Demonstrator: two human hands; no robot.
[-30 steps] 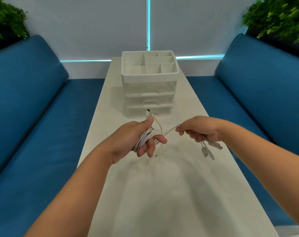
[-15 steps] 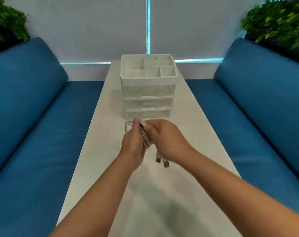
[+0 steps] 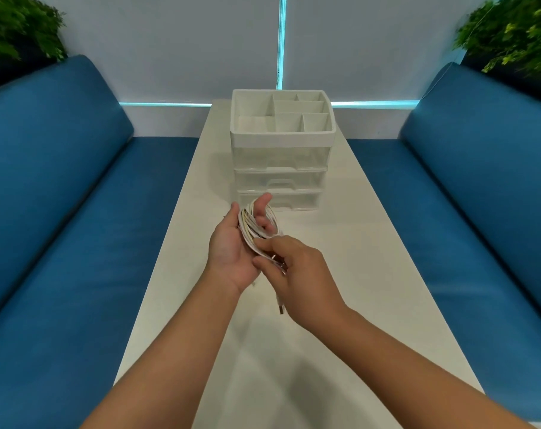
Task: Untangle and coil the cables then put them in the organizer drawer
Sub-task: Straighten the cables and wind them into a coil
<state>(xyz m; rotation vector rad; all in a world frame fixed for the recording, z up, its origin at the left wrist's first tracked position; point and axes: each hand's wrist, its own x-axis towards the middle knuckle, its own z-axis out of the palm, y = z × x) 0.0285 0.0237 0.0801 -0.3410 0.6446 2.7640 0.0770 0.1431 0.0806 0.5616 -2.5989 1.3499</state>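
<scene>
Cables [image 3: 253, 230] coiled around left hand [image 3: 232, 249] fingers; right hand [image 3: 297, 274] apparently pinches them.

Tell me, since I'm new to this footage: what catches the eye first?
Mid-table, the left hand holds a bundle of white cables looped around its fingers while the right hand pinches the loose end. Behind them stands a white drawer organizer, drawers closed. Blue sofas flank the table.
</scene>
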